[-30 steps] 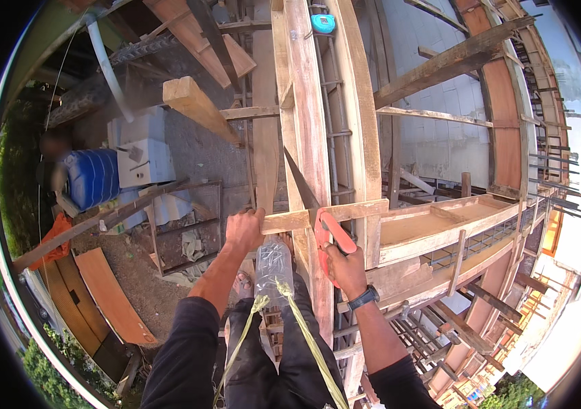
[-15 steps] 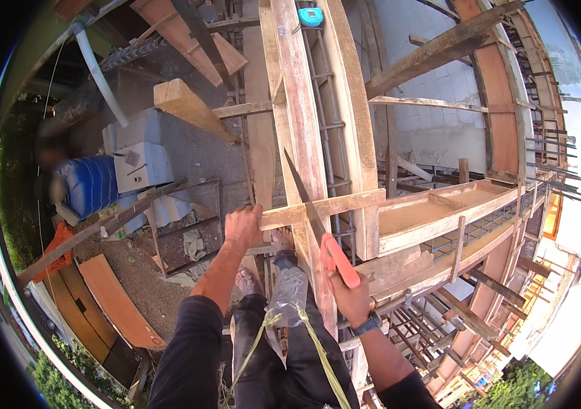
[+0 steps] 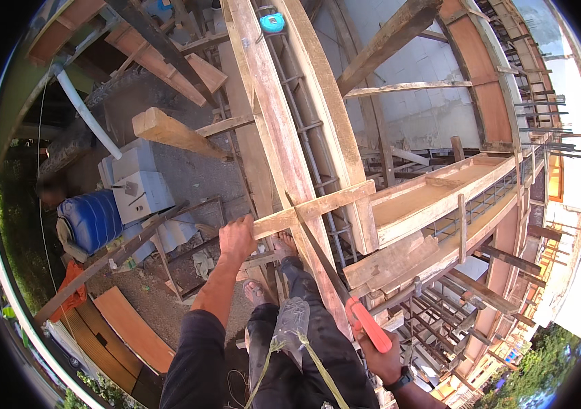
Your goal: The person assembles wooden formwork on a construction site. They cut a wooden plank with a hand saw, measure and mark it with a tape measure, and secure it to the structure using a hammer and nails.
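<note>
An outdoor building site spreads out all around, with dusty ground lower down on the left and a pale block surface at the upper right. A long timber formwork (image 3: 289, 153) runs up the middle, and a blue tape measure (image 3: 272, 23) sits on it near the top. A squared post (image 3: 178, 133) juts up to its left, and a heavy beam (image 3: 389, 48) slants across on its right. Further left are a blue drum (image 3: 91, 219), a white box (image 3: 146, 194), an orange cloth (image 3: 69, 293) and a reddish plywood sheet (image 3: 133, 327).

The wooden strip (image 3: 338, 202) lies crosswise over the formwork. The left hand (image 3: 237, 237) is closed over the strip's left end, fingers curled. The right hand (image 3: 382, 358) is wrapped around the red handle of a saw (image 3: 334, 274), low on the right; the blade slants up to the left and crosses the strip. How deep it sits in the wood, I cannot tell.

Steel rebar (image 3: 309, 127) lies inside the formwork channel. A shallow wooden trough (image 3: 444, 187) with a crosspiece branches off to the right. A clear plastic container (image 3: 292, 324) hangs from yellowish cords (image 3: 321, 365) before the person's legs; its contents are unclear.
</note>
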`<control>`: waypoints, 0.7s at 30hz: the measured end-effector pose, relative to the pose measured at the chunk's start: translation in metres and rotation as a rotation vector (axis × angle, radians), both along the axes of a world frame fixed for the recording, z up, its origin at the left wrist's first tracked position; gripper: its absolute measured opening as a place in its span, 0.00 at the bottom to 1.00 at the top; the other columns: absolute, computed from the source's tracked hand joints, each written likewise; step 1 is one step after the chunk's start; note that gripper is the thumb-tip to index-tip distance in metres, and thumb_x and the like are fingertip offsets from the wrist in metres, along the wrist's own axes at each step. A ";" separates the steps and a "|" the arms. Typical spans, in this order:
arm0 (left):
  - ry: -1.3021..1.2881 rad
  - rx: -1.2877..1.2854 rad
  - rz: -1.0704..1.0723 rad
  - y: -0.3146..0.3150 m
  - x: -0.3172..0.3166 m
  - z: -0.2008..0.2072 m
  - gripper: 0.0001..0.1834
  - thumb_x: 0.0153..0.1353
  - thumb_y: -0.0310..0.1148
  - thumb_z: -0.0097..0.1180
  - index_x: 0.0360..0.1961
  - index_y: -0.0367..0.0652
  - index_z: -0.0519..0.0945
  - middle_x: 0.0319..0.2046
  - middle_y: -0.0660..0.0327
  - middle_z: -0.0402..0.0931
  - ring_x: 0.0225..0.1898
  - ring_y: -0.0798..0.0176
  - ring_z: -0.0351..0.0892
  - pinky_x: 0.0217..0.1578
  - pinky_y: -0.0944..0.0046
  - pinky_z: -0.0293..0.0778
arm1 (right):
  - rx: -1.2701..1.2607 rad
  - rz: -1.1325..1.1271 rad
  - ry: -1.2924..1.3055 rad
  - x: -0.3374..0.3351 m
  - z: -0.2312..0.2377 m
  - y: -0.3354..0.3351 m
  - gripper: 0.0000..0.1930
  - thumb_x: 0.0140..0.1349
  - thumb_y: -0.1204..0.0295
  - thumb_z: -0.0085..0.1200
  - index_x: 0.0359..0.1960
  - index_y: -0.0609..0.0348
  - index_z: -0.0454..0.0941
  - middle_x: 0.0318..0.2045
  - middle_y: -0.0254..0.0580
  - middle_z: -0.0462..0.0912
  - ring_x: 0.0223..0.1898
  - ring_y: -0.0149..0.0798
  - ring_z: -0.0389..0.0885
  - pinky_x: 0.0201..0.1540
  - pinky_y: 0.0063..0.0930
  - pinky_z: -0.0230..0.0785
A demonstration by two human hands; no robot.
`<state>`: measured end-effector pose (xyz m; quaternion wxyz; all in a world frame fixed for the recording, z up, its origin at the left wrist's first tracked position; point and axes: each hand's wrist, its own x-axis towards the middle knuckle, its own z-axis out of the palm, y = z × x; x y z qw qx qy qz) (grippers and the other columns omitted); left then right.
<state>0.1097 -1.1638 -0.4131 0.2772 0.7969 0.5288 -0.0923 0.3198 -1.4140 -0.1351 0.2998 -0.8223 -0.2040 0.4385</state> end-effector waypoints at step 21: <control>0.085 -0.024 0.064 0.003 0.011 0.004 0.21 0.51 0.34 0.67 0.45 0.43 0.75 0.44 0.54 0.81 0.49 0.46 0.81 0.46 0.41 0.76 | 0.041 0.105 -0.041 0.000 -0.120 0.110 0.14 0.64 0.69 0.61 0.31 0.72 0.79 0.19 0.51 0.79 0.22 0.34 0.77 0.27 0.37 0.67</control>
